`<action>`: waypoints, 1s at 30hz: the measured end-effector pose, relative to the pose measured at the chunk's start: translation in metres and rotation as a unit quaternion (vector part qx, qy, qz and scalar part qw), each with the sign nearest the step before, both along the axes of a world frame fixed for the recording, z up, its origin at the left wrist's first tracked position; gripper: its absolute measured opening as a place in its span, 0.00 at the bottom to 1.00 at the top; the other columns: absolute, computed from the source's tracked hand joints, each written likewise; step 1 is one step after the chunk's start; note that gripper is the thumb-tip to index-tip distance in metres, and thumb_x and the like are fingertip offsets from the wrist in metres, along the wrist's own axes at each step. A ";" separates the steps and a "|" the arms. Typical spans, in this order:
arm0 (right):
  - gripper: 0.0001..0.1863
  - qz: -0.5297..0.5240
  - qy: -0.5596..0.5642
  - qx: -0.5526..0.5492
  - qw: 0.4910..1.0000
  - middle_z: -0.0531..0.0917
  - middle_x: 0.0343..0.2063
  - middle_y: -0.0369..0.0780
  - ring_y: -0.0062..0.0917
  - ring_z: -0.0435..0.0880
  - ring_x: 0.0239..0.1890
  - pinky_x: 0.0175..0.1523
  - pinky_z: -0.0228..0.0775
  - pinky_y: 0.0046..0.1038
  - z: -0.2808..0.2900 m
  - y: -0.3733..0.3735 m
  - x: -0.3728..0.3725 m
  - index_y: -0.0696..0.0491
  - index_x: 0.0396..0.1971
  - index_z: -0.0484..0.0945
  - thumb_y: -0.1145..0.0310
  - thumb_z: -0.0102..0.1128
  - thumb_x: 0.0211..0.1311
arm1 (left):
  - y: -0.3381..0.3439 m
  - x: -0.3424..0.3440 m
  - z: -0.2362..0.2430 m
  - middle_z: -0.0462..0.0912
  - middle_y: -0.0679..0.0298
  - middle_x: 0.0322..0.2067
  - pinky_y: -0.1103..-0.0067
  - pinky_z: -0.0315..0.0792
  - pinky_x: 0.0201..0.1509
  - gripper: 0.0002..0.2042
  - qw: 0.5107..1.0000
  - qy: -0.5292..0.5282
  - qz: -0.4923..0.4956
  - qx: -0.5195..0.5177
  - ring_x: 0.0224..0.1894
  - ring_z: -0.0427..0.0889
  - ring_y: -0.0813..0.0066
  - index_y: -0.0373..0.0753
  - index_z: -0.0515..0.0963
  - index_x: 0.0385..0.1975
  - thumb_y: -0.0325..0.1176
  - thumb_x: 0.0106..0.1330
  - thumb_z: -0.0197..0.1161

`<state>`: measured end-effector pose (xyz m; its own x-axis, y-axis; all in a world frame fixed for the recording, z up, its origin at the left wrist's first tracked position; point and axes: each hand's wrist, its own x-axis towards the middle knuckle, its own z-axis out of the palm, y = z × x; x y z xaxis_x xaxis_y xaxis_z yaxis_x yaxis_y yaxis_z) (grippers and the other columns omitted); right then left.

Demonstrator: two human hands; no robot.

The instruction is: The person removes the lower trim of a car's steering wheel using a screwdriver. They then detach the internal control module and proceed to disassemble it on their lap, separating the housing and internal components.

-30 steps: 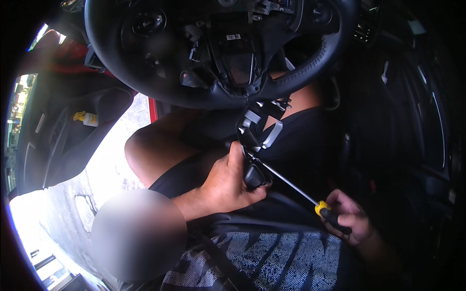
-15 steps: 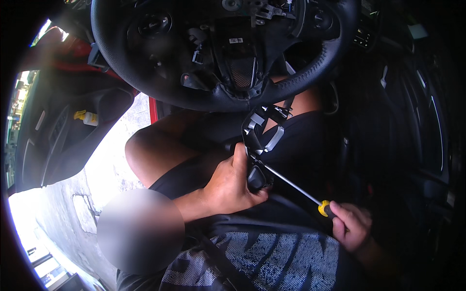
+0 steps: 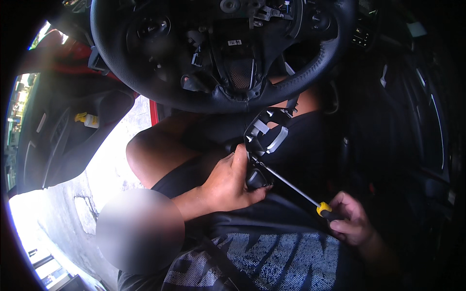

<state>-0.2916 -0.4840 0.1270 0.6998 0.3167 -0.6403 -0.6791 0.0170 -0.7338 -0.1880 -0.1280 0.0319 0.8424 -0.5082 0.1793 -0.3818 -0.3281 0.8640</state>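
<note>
one left grip (image 3: 225,184) here, wrapped round the lower end of a black plastic frame (image 3: 261,127) with silvery bits, the rest of it sticking out just ahead of that grip. one right grip (image 3: 353,220) too, closed on the handle of a yellow-and-black screwdriver (image 3: 299,190), shaft slanting forward and left so the tip is at the frame, right beside the left grip. can't tell if it's seated in anything tbh. steering wheel (image 3: 233,104) is out past both grips.
</note>
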 end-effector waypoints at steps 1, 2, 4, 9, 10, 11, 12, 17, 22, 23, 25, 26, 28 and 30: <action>0.24 0.002 -0.035 -0.069 0.997 0.88 0.37 0.47 0.22 0.81 0.22 0.28 0.74 0.22 0.004 0.001 -0.001 0.61 0.56 0.74 0.73 0.73 0.64 | -0.001 -0.001 0.001 0.83 0.44 0.34 0.60 0.83 0.43 0.42 1.000 0.019 0.002 -0.011 0.37 0.88 0.40 0.24 0.57 0.61 0.35 0.56 0.82; 0.23 0.063 -0.186 -0.164 0.967 0.88 0.36 0.47 0.24 0.82 0.24 0.30 0.76 0.24 0.003 0.002 -0.001 0.61 0.56 0.76 0.73 0.73 0.65 | -0.002 -0.003 0.003 0.83 0.45 0.34 0.61 0.83 0.42 0.42 0.999 0.039 0.006 -0.017 0.36 0.89 0.41 0.24 0.57 0.62 0.35 0.57 0.82; 0.21 0.149 -0.425 -0.308 0.838 0.86 0.34 0.45 0.31 0.86 0.29 0.33 0.80 0.31 0.004 0.011 -0.001 0.62 0.57 0.79 0.73 0.71 0.67 | -0.003 -0.004 0.003 0.84 0.45 0.35 0.62 0.84 0.40 0.43 0.999 0.035 0.010 -0.017 0.34 0.89 0.41 0.24 0.56 0.63 0.36 0.58 0.81; 0.19 0.247 -0.620 -0.436 0.603 0.88 0.36 0.46 0.34 0.89 0.33 0.36 0.84 0.33 0.015 0.024 0.005 0.61 0.60 0.82 0.73 0.64 0.73 | -0.005 -0.007 0.001 0.85 0.45 0.36 0.63 0.85 0.43 0.45 0.998 0.044 0.013 -0.032 0.37 0.90 0.43 0.24 0.53 0.66 0.33 0.58 0.80; 0.19 0.236 -0.616 -0.425 0.619 0.88 0.36 0.46 0.34 0.89 0.33 0.36 0.84 0.33 0.013 0.024 0.005 0.61 0.60 0.82 0.73 0.64 0.72 | -0.005 -0.006 0.000 0.87 0.46 0.38 0.66 0.86 0.45 0.47 0.999 0.043 0.011 -0.005 0.40 0.92 0.47 0.25 0.50 0.69 0.31 0.58 0.79; 0.20 0.226 -0.612 -0.413 0.636 0.88 0.36 0.46 0.34 0.89 0.32 0.35 0.84 0.32 0.011 0.024 0.004 0.61 0.61 0.82 0.73 0.65 0.72 | -0.005 -0.006 0.000 0.89 0.47 0.39 0.68 0.87 0.47 0.50 0.999 0.043 0.009 0.022 0.43 0.94 0.52 0.25 0.47 0.72 0.29 0.58 0.79; 0.20 0.214 -0.607 -0.401 0.652 0.87 0.36 0.46 0.34 0.89 0.32 0.35 0.84 0.32 0.009 0.023 0.003 0.61 0.61 0.82 0.73 0.65 0.71 | -0.006 -0.005 -0.001 0.88 0.46 0.39 0.67 0.87 0.46 0.50 0.999 0.037 0.007 0.021 0.43 0.94 0.49 0.25 0.47 0.72 0.30 0.58 0.79; 0.22 0.001 -0.063 -0.093 0.994 0.88 0.41 0.49 0.22 0.82 0.27 0.30 0.76 0.23 0.014 0.016 -0.003 0.62 0.67 0.77 0.67 0.56 0.81 | -0.006 -0.003 -0.012 0.86 0.42 0.42 0.63 0.86 0.48 0.49 0.999 0.016 0.004 0.038 0.44 0.91 0.39 0.24 0.49 0.71 0.29 0.56 0.78; 0.25 -0.111 0.224 0.236 0.939 0.86 0.38 0.51 0.18 0.75 0.20 0.25 0.68 0.17 -0.033 -0.011 -0.010 0.61 0.71 0.72 0.63 0.46 0.83 | -0.016 0.009 -0.004 0.79 0.42 0.35 0.56 0.80 0.46 0.40 0.995 -0.101 -0.008 -0.007 0.40 0.84 0.35 0.25 0.58 0.57 0.31 0.52 0.80; 0.26 -0.103 0.241 0.279 0.924 0.86 0.37 0.52 0.18 0.74 0.20 0.25 0.68 0.17 -0.036 -0.016 -0.009 0.61 0.71 0.71 0.62 0.45 0.83 | -0.017 0.010 -0.003 0.80 0.43 0.35 0.56 0.81 0.46 0.39 0.995 -0.098 -0.014 -0.020 0.40 0.85 0.36 0.25 0.59 0.58 0.31 0.52 0.80; 0.27 -0.062 0.209 0.278 0.936 0.85 0.36 0.52 0.19 0.76 0.21 0.25 0.68 0.17 -0.033 -0.025 -0.004 0.63 0.71 0.70 0.60 0.46 0.83 | -0.017 0.014 0.001 0.80 0.44 0.36 0.58 0.81 0.46 0.39 0.995 -0.078 -0.032 -0.047 0.41 0.87 0.41 0.27 0.60 0.59 0.31 0.52 0.80; 0.28 -0.042 0.188 0.280 0.941 0.85 0.36 0.52 0.19 0.77 0.22 0.26 0.68 0.17 -0.031 -0.030 -0.001 0.64 0.71 0.70 0.60 0.47 0.83 | -0.019 0.017 0.004 0.81 0.46 0.37 0.59 0.81 0.47 0.39 0.995 -0.064 -0.044 -0.060 0.41 0.88 0.44 0.27 0.61 0.60 0.30 0.53 0.80; 0.30 0.018 0.092 0.233 0.968 0.85 0.42 0.48 0.20 0.82 0.29 0.28 0.70 0.17 -0.036 -0.057 0.003 0.65 0.70 0.71 0.58 0.58 0.79 | -0.019 0.012 0.011 0.82 0.51 0.41 0.65 0.81 0.50 0.42 0.985 0.077 -0.100 -0.115 0.45 0.88 0.55 0.30 0.60 0.65 0.28 0.54 0.81; 0.29 0.026 0.026 0.120 0.992 0.85 0.49 0.47 0.21 0.84 0.32 0.32 0.73 0.20 -0.031 -0.079 0.006 0.63 0.68 0.73 0.61 0.64 0.76 | -0.012 0.008 0.011 0.83 0.56 0.46 0.68 0.80 0.55 0.45 0.960 0.180 -0.140 -0.164 0.48 0.87 0.63 0.32 0.59 0.71 0.27 0.55 0.81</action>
